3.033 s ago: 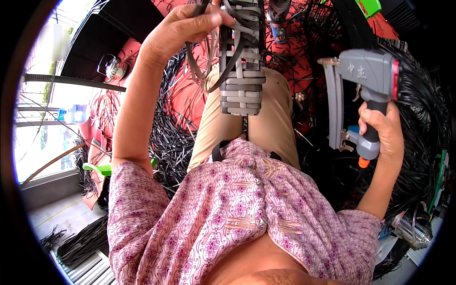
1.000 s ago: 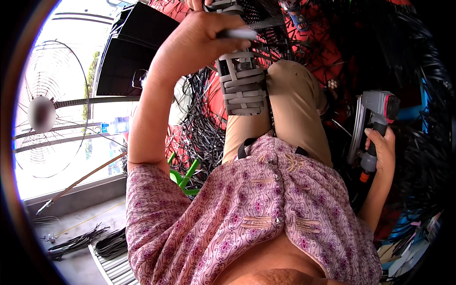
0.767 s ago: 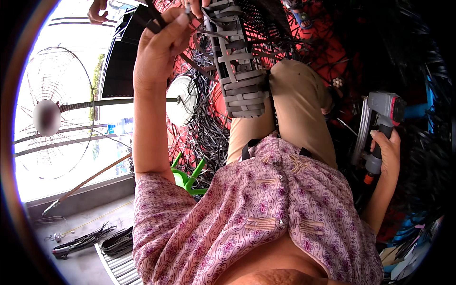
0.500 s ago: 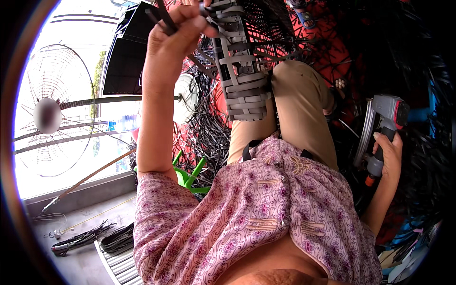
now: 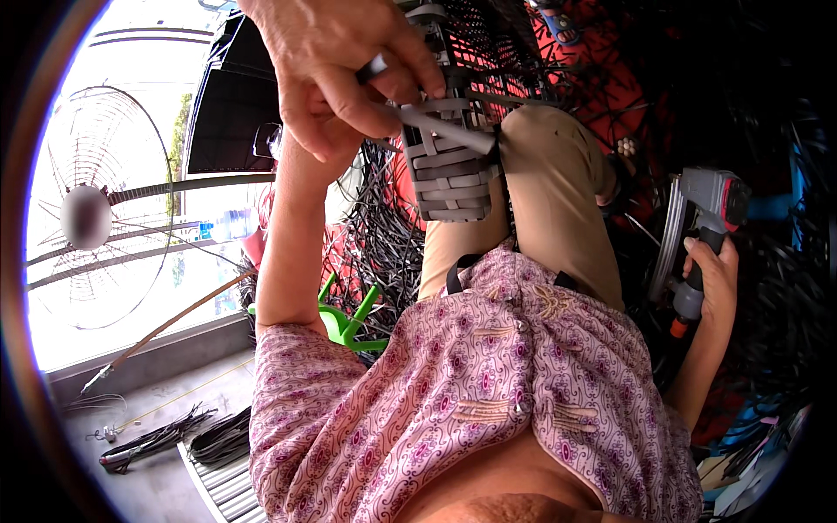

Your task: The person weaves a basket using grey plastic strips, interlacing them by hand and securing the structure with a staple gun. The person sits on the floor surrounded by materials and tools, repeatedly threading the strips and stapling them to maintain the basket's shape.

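Note:
My right hand [image 5: 713, 277] is wrapped round the black handle of a staple gun [image 5: 713, 199], with a grey and red head, a silver magazine and an orange fitting below. My left forearm [image 5: 298, 235] reaches up toward a grey and black woven piece [image 5: 449, 179] standing against my knees. Another person's hand [image 5: 336, 61] seems to come in from the top edge and covers my left hand, so its fingers are hidden. Just below those fingers, a loose grey flat strip [image 5: 466, 135] lies across the weave. I cannot tell which hand holds it.
Cut black strips [image 5: 384, 209] lie in heaps on the red floor [image 5: 602, 74]. At my left are a bright green plastic object [image 5: 349, 327], a wire-guarded fan [image 5: 87, 209] and a water bottle [image 5: 228, 225]. Strip bundles [image 5: 222, 436] rest at the lower left. A foot in a blue sandal [image 5: 565, 30] shows at the top.
The other hand has come down from the top edge over my left hand. The grey strip end now shows across the weave. My right hand and the staple gun have hardly moved.

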